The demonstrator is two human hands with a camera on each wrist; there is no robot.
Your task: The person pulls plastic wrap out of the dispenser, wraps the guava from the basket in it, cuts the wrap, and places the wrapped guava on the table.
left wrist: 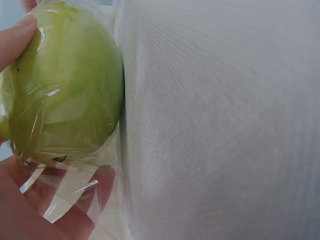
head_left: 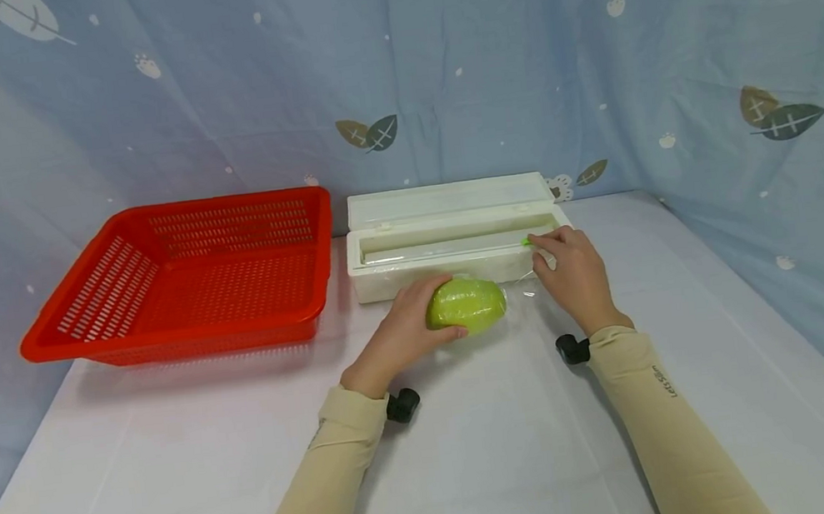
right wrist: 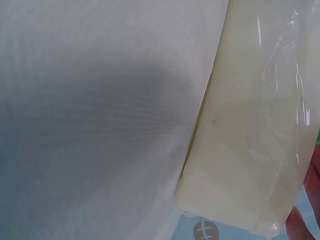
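Observation:
A green mango (head_left: 467,305) with clear plastic film round it is gripped by my left hand (head_left: 415,322), just in front of a white cling film dispenser (head_left: 444,274). In the left wrist view, the thumb lies on the wrapped mango (left wrist: 70,85) and other fingers show through loose film (left wrist: 85,187). At the dispenser's right end, my right hand (head_left: 578,273) pinches a small green slide cutter (head_left: 527,241) on the front rim. Clear film (head_left: 524,289) spans from the mango toward the dispenser. The right wrist view shows film over the dispenser's front (right wrist: 230,150), with fingertips (right wrist: 314,185) at its edge.
A red plastic basket (head_left: 180,346) stands at the back left, beside the dispenser. The dispenser's lid (head_left: 447,200) is raised behind it. A white cloth (head_left: 493,449) covers the table, and a blue leaf-patterned curtain (head_left: 483,73) hangs at the back and sides.

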